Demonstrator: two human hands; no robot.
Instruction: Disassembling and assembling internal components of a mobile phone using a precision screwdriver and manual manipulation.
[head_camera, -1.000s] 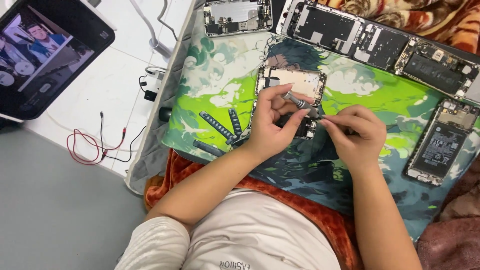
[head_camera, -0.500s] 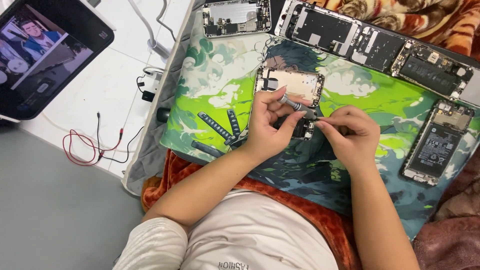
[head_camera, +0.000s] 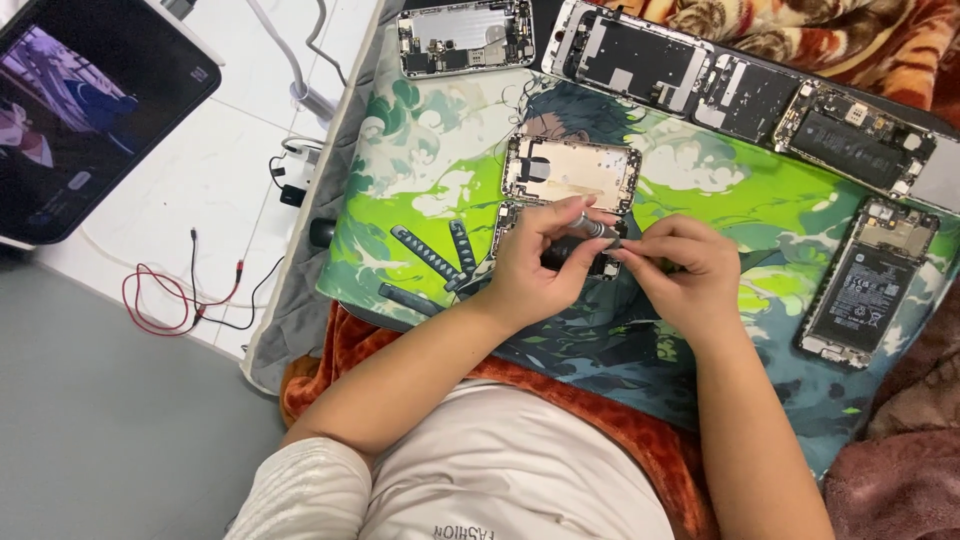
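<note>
The left hand (head_camera: 535, 275) and right hand (head_camera: 685, 275) meet over an opened phone (head_camera: 560, 245) on a green mat (head_camera: 430, 160), pinching a small grey screwdriver (head_camera: 590, 225). Other opened phones (head_camera: 865, 285) lie around; a tablet (head_camera: 90, 110) sits on the floor at left.

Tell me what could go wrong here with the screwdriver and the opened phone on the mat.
The left hand and right hand crowd the screwdriver over the opened phone, hiding the tip, so it could slip and gouge the board. Any small screw that comes loose could vanish on the busy patterned mat. The exposed phone with a battery lies close to the right forearm and might get nudged.
</note>
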